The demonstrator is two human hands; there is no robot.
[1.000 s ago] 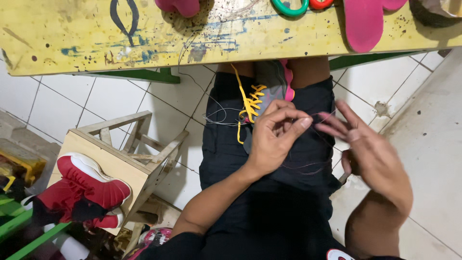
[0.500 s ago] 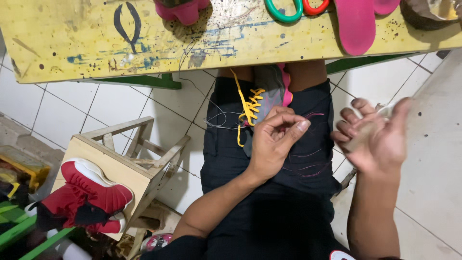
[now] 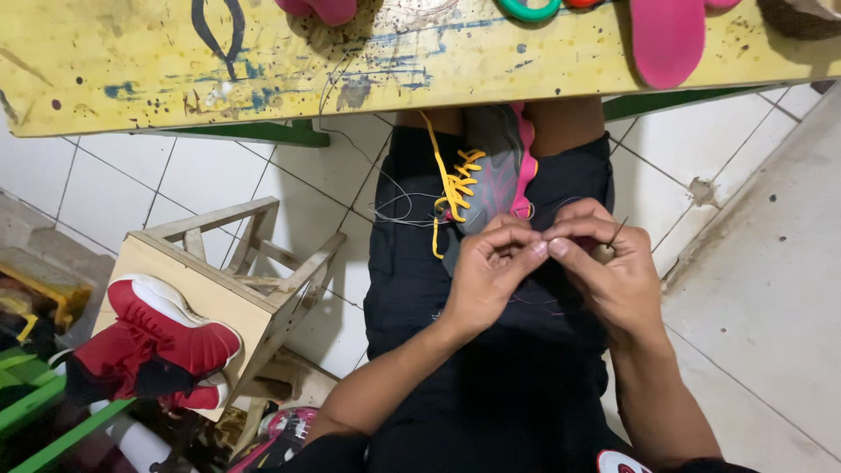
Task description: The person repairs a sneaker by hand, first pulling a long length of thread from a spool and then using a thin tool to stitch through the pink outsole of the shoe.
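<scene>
Grey sneaker (image 3: 495,166) with yellow laces lies on your lap; your left hand (image 3: 486,271) and right hand (image 3: 613,271) pinch together on thread and needle (image 3: 617,231), mid-stitch; pull gently next.

What we cannot make out around the shoe and the bench

Our left hand (image 3: 491,271) and right hand (image 3: 604,267) cover the near end of the grey shoe (image 3: 495,166); its far end sits under the yellow bench (image 3: 263,79). The thread (image 3: 394,206) is too fine to follow. The pink insole (image 3: 666,39) and green ring (image 3: 526,9) are cut off at the top edge.
</scene>
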